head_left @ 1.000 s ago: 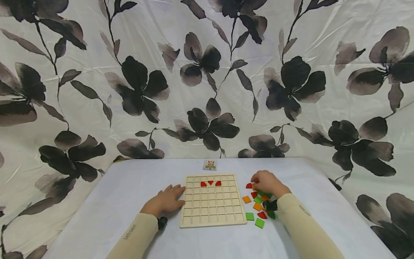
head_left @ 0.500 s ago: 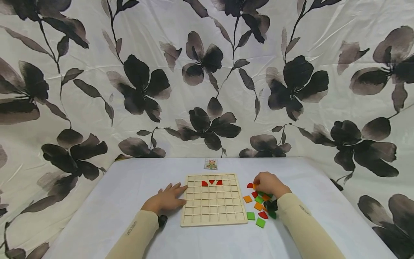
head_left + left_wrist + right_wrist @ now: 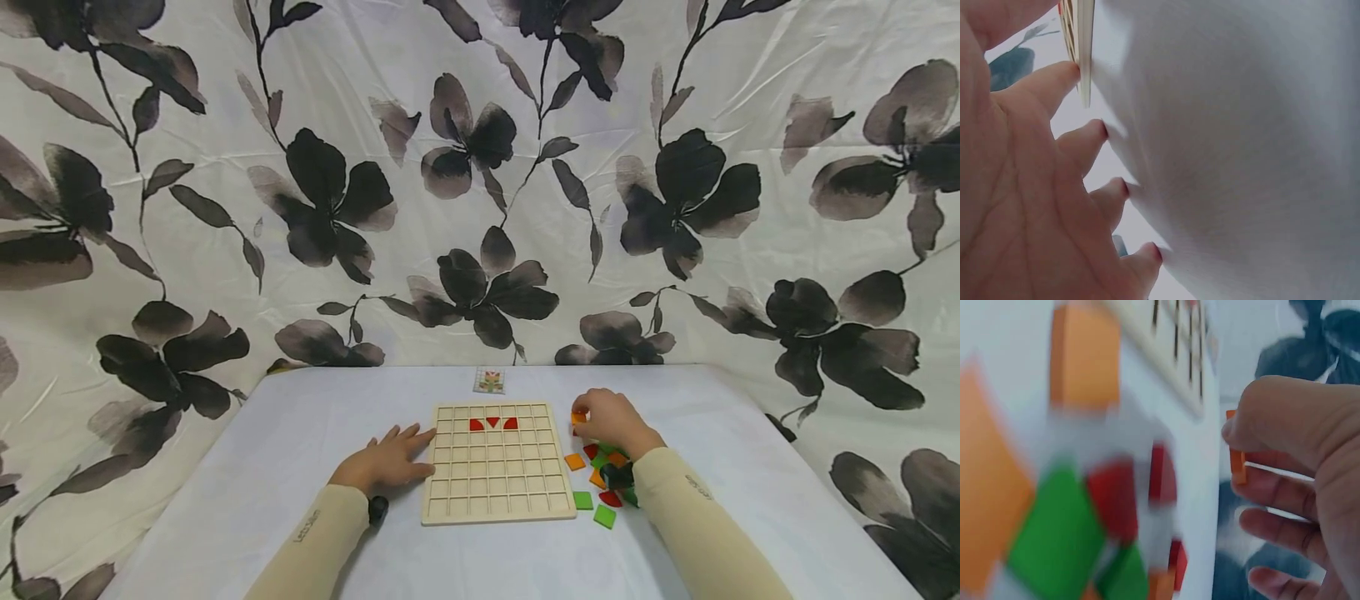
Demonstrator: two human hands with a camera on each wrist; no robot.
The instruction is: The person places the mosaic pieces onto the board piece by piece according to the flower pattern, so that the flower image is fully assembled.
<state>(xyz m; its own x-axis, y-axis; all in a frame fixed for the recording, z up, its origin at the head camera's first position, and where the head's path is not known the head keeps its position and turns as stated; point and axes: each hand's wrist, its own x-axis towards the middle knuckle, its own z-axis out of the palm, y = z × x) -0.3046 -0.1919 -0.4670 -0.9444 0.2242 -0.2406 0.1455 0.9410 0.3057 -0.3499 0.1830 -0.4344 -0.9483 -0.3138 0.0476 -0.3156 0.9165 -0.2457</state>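
My right hand point(image 3: 611, 419) pinches an orange tile point(image 3: 1237, 465) between thumb and fingers, just off the right side of the wooden grid board point(image 3: 498, 483). The other fingers of that hand are loosely bent. My left hand point(image 3: 388, 460) lies spread at the board's left edge, and in the left wrist view a fingertip point(image 3: 1067, 72) touches the board's side. Three red pieces sit in a row of the board's grid: a quarter round point(image 3: 477, 425), a triangle point(image 3: 492, 423) and another quarter round point(image 3: 511, 424).
Loose tiles lie right of the board, partly under my right wrist: an orange square point(image 3: 575, 462), green squares point(image 3: 604, 517) and red pieces point(image 3: 610, 499) among several others. A small patterned card point(image 3: 490, 381) lies behind the board on the white tablecloth point(image 3: 300, 417). A floral curtain point(image 3: 465, 225) hangs behind.
My right hand has moved a little left and away from the tile pile, with the orange tile now showing in its fingers. My left hand has stayed at the board's edge.
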